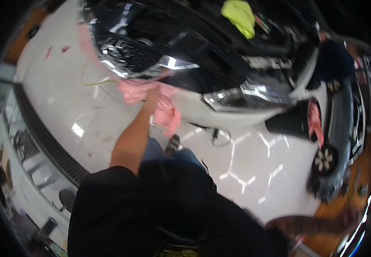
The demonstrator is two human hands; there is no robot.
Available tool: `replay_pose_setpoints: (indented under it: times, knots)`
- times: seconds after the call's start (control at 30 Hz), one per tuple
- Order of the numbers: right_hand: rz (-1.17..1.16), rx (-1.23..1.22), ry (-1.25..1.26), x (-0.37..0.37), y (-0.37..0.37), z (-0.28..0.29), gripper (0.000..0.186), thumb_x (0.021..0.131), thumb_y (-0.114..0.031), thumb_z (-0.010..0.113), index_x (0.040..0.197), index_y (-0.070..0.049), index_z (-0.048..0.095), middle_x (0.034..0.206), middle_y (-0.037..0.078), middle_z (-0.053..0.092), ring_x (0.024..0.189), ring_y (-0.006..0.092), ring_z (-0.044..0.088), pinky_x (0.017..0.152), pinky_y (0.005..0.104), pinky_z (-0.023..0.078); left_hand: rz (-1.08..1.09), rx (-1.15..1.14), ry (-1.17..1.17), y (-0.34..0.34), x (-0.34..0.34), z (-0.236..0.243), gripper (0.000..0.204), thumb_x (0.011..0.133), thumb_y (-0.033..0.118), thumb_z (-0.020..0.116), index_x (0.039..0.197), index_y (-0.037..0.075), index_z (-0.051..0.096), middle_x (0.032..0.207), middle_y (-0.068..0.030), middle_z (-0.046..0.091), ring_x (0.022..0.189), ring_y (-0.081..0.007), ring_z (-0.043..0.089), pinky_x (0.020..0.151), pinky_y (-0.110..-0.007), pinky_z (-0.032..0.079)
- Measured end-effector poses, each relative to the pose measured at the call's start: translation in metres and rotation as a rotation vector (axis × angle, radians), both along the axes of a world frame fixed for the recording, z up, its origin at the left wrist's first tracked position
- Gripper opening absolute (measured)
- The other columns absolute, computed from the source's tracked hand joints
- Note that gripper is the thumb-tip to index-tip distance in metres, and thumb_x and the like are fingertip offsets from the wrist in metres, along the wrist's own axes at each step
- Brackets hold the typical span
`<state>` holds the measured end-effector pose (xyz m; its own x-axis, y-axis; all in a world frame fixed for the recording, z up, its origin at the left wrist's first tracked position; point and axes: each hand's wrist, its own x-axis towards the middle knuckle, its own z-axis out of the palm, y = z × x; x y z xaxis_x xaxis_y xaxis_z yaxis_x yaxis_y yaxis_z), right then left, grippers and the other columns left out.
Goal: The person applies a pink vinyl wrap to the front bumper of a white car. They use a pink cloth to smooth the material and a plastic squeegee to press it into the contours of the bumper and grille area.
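My left arm reaches forward to the front bumper of a car. At its end, my left hand is sunk in a crumpled pink sheet and appears closed on it; the fingers are mostly hidden. The sheet bunches under the dark grille and hangs down toward the floor. Off to the lower right, a blurred arm that looks like my right one stretches out sideways, with my right hand at its end. Its fingers are smeared by motion.
A headlight sits right of the sheet. A yellow-green cloth lies over the engine bay. A black bin holds pink material. Beyond it is a grey car-shaped object. A white cart-like unit flanks the left, with pink scraps on the floor.
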<state>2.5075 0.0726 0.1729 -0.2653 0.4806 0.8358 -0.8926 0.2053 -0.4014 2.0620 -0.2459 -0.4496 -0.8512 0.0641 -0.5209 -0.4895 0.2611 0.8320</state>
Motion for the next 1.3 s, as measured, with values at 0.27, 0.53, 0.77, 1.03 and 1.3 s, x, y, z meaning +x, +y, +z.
replay_pose_setpoints:
  times: [0.27,0.53,0.77,1.03,1.3]
  knots:
    - [0.247,-0.857,-0.831,-0.074,-0.075,-0.269,0.020,0.088,-0.008,0.057,0.106,0.001,0.057,0.089,0.014,0.063,0.064,0.0119,0.052,0.061,0.0222,0.042,-0.116,0.136,-0.217,0.002,0.014,0.069,0.046,0.089,0.035,0.059,0.111,-0.005,0.053,0.087,-0.0054,0.055,0.082,-0.0170,0.050,0.075,-0.037,0.044]
    - [0.426,-0.967,-1.175,-0.118,-0.168,-0.334,0.025,0.090,-0.006,0.055,0.113,0.003,0.055,0.096,0.019,0.065,0.071,0.0164,0.063,0.066,0.0228,0.052,-0.280,0.238,0.009,-0.012,0.021,0.082,0.023,0.087,0.017,0.060,0.101,-0.001,0.058,0.079,0.0009,0.056,0.066,-0.0084,0.048,0.059,-0.021,0.038]
    - [1.004,-0.891,-1.239,-0.160,-0.181,-0.352,0.027,0.091,-0.006,0.048,0.116,0.002,0.052,0.092,0.011,0.061,0.082,0.0185,0.064,0.070,0.0258,0.051,-0.266,0.363,-0.238,-0.014,0.001,0.085,0.027,0.086,0.017,0.062,0.106,-0.001,0.059,0.096,-0.0038,0.060,0.087,-0.0119,0.055,0.073,-0.026,0.044]
    - [0.990,-0.618,-1.547,-0.171,-0.186,-0.389,0.019,0.094,-0.014,0.048,0.105,-0.001,0.056,0.072,0.000,0.049,0.059,0.0066,0.040,0.054,0.0192,0.034,-0.131,0.354,-0.233,0.002,-0.002,0.074,0.031,0.085,0.026,0.068,0.101,0.000,0.062,0.095,-0.0032,0.060,0.081,-0.0119,0.052,0.071,-0.029,0.044]
    - [0.683,-0.253,-1.659,-0.216,-0.166,-0.426,0.021,0.095,-0.016,0.045,0.105,0.000,0.054,0.066,0.000,0.050,0.054,0.0063,0.038,0.050,0.0197,0.030,0.137,0.653,-0.151,0.020,0.034,0.074,0.050,0.087,0.024,0.063,0.123,-0.008,0.047,0.121,-0.0124,0.053,0.112,-0.0168,0.046,0.099,-0.031,0.033]
